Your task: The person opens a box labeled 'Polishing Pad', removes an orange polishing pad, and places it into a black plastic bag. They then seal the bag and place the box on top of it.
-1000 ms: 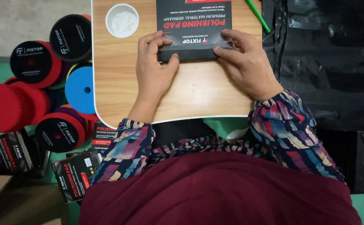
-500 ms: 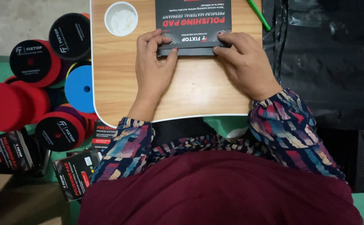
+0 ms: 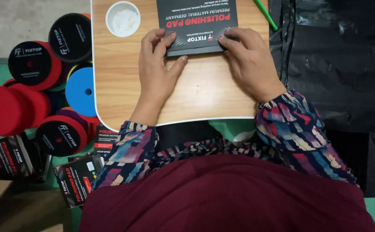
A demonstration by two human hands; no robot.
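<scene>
A flat black box [image 3: 198, 21] with red and white print lies on the small wooden table [image 3: 196, 99], near its far edge. My left hand [image 3: 157, 64] presses its fingers on the box's near left corner, thumb stretched along the near edge. My right hand [image 3: 249, 60] rests its fingertips on the near right corner. Both hands lie flat on the box and table rather than lifting it.
A white round cup [image 3: 123, 18] stands at the table's far left. A green stick [image 3: 264, 15] lies at the far right. Left of the table, on the floor, lie red, black and blue round foam pads [image 3: 82, 90] and black boxes [image 3: 78, 178]. Black plastic sheeting [image 3: 333, 64] covers the right.
The box has slid away from me toward the table's far edge, with both hands following it forward. My fingers stay on its near corners.
</scene>
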